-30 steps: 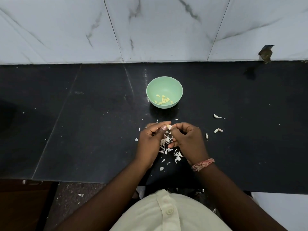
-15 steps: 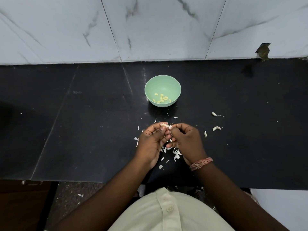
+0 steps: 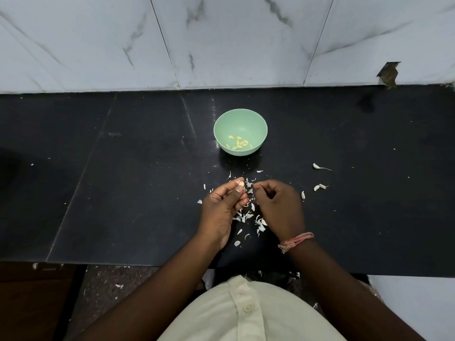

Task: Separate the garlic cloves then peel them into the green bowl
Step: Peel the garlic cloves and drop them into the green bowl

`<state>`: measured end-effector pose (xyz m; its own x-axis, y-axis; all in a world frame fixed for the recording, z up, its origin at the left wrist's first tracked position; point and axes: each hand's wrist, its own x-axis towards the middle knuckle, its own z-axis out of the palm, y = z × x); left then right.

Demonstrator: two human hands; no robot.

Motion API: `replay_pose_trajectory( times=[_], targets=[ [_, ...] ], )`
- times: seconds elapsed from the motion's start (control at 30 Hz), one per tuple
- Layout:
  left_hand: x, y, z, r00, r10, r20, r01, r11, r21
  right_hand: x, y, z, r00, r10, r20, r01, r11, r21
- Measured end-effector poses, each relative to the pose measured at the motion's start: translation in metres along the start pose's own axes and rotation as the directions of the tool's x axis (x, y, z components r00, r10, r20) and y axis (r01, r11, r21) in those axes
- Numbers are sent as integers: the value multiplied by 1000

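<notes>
here no writing or label can be read on anything. the left hand [image 3: 222, 205] pinches a peeled garlic clove [image 3: 241, 184] between thumb and fingertips, above the scattered skins [image 3: 248, 215] on the black counter [image 3: 123, 180]. the right hand [image 3: 278, 205], just beside it but apart, has its fingers curled, thumb and forefinger pressed together on what looks like a scrap of skin, too small to be sure. the green bowl [image 3: 221, 126] stands beyond the hands, near the middle of the counter, with about ten peeled cloves [image 3: 238, 143] in its bottom. four unpeeled cloves [image 3: 317, 166] lie to the right of the right hand, apart from the skins. bare counter runs wide to the left and right, back to the marble wall [image 3: 221, 40] and forward to the front edge near the person's shirt [image 3: 246, 313].
</notes>
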<state>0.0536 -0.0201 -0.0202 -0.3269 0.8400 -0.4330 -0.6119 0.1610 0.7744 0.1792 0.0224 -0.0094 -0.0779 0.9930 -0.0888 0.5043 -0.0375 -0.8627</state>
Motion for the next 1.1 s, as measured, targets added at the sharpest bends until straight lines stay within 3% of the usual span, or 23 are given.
replay_pose_trajectory(
  times=[0.13,0.33,0.73,0.93,1.1],
  targets=[
    [-2,3,-2,999,47,-7,-47,999,9,1,-1,-1,998,-47,28,46,998,40],
    [-5,5,-3,997,70,11,-71,996,52,1,-19,-8,991,28,130,-64,959,277],
    [-4,12,-5,993,116,31,-120,974,193,1,-20,-6,982,-15,188,-41,956,289],
    [-3,16,-7,993,68,91,-84,980,180,0,-20,-10,977,-47,209,-21,951,309],
    [-1,19,-9,990,-9,137,-9,991,131,2,-19,-9,970,31,240,-116,929,350]
  ],
)
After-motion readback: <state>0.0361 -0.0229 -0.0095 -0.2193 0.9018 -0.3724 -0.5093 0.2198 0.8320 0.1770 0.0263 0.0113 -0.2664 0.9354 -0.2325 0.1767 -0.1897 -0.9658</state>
